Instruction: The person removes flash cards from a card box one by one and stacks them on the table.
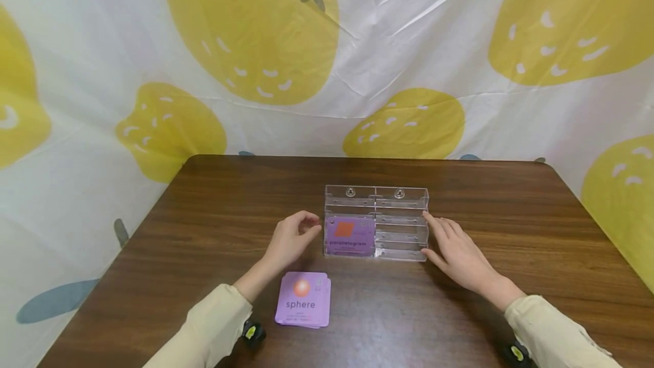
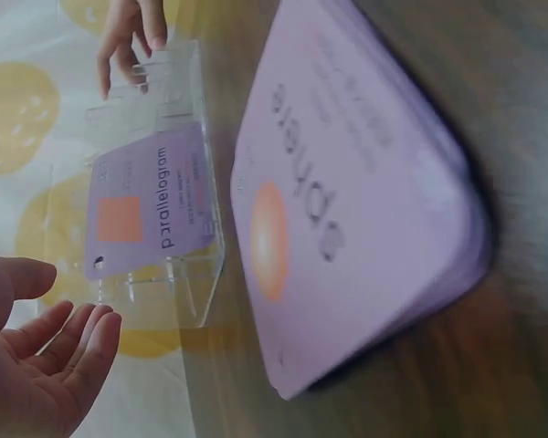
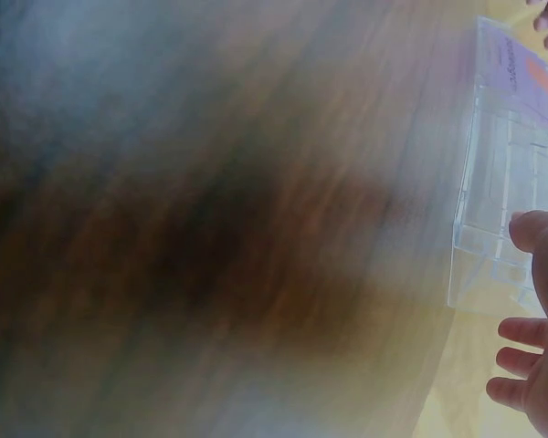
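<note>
Our right hand [image 1: 460, 254] steadies the clear holder [image 1: 376, 223] mid-counter, fingers straight; our left hand [image 1: 291, 240], loosely curled and empty, should lift the next card squarely from the sphere stack [image 1: 303, 299].

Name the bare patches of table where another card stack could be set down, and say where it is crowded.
Free: the table left of the left hand, and right of the right hand. Crowded: around the clear holder and card stack.

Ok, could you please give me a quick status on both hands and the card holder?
Left hand open, holding nothing, beside clear card holder. Right hand open, fingers against holder's right end. Parallelogram card in left compartment. Sphere card stack lies apart, nothing blocking.
</note>
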A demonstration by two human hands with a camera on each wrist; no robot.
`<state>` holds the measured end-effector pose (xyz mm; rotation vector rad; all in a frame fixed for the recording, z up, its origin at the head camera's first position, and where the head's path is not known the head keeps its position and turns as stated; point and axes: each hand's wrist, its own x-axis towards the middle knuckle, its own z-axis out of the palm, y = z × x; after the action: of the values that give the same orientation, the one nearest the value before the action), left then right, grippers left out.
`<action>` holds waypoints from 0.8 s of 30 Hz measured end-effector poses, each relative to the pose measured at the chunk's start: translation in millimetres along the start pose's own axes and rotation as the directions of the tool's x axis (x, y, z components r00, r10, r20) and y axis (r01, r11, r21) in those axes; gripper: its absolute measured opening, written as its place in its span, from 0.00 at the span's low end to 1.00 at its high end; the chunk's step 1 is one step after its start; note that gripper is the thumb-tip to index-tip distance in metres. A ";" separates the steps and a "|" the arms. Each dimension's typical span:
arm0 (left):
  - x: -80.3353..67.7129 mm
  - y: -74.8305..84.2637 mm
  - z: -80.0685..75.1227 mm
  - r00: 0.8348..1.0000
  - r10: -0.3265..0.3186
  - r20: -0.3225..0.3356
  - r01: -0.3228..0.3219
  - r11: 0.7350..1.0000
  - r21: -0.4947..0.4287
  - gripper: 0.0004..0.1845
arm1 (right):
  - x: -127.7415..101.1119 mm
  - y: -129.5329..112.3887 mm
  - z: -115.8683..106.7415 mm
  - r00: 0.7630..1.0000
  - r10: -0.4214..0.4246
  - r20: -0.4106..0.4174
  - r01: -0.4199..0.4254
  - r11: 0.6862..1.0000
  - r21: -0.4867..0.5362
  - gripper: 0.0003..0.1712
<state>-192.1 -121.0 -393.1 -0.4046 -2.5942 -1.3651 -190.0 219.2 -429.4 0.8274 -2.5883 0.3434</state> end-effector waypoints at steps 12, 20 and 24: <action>13.9 4.5 7.5 1.000 -0.014 0.006 0.015 1.000 -0.027 0.14 | 0.2 -0.3 -1.5 1.000 0.005 0.010 -0.005 1.000 0.004 0.44; 18.4 2.6 12.1 1.000 0.002 0.002 -0.002 1.000 -0.017 0.14 | 0.3 -0.9 -2.1 1.000 0.005 0.013 -0.005 1.000 0.002 0.44; 18.1 2.1 14.4 1.000 -0.008 0.005 0.008 1.000 -0.006 0.14 | 0.0 -0.8 -1.8 1.000 0.000 0.009 0.000 1.000 0.001 0.44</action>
<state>-209.1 -105.2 -394.5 -0.3994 -2.5995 -1.3768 -189.0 219.2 -427.7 0.8313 -2.5969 0.3416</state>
